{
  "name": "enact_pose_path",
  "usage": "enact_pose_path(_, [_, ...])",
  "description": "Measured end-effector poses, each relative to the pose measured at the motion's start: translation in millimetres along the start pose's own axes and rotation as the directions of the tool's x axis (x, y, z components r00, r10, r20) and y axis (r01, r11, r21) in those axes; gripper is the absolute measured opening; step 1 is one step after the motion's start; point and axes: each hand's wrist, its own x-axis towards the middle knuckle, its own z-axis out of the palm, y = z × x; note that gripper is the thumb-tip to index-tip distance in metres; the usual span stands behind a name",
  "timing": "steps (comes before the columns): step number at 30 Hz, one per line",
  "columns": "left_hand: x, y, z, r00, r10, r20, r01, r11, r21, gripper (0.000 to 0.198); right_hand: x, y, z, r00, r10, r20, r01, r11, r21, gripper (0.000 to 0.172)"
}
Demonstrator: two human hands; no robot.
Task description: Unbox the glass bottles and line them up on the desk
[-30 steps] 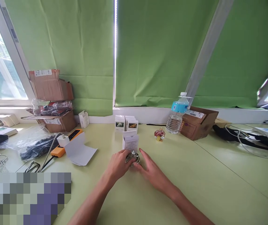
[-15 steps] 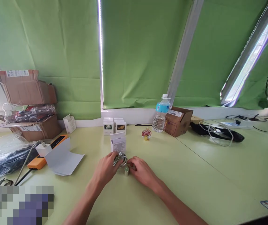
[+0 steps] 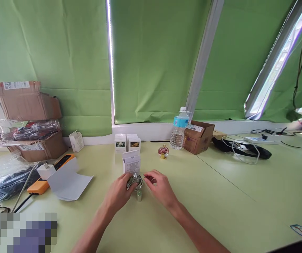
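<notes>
My left hand (image 3: 119,191) is closed round a small silvery round bottle (image 3: 135,181) on the green table (image 3: 219,203). A small metallic cap (image 3: 139,195) stands on the table just below it, free of both hands. My right hand (image 3: 159,186) hovers right of the bottle with fingers curled and pinched near it; I cannot make out anything in them. An open white carton (image 3: 132,163) stands just behind the bottle.
Small white boxes (image 3: 127,143), a pink glass ornament (image 3: 163,151), a water bottle (image 3: 178,128) and a cardboard box (image 3: 198,136) line the back. On the left lie a white sheet (image 3: 68,182), an orange power strip (image 3: 49,174), stacked cardboard boxes (image 3: 28,119) and plastic bags. Cables (image 3: 242,149) lie right.
The view swung right. The metallic cap has come off the bottle and now stands on the table. My right hand went from flat to curled beside the bottle.
</notes>
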Motion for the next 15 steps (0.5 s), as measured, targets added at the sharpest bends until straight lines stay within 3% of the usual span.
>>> enact_pose_path(2, [0.3, -0.3, 1.7, 1.0, 0.011, 0.01, -0.01, 1.0, -0.019, 0.022, 2.4, -7.9, -2.0, 0.994, -0.048, -0.096, 0.06, 0.991, 0.116, 0.021])
enact_pose_path(5, [0.9, -0.3, 4.7, 1.0, 0.02, 0.021, -0.019, 0.999, -0.038, 0.025, 5.5, -18.0, 0.5, 0.978, -0.128, -0.165, 0.155, 0.975, 0.161, 0.022])
enact_pose_path(15, [0.7, 2.2, 3.6, 0.998, 0.048, 0.037, -0.046, 0.997, -0.058, 0.026, 10.9, -12.7, 14.8, 0.948, -0.295, -0.124, 0.302, 0.953, 0.041, 0.021])
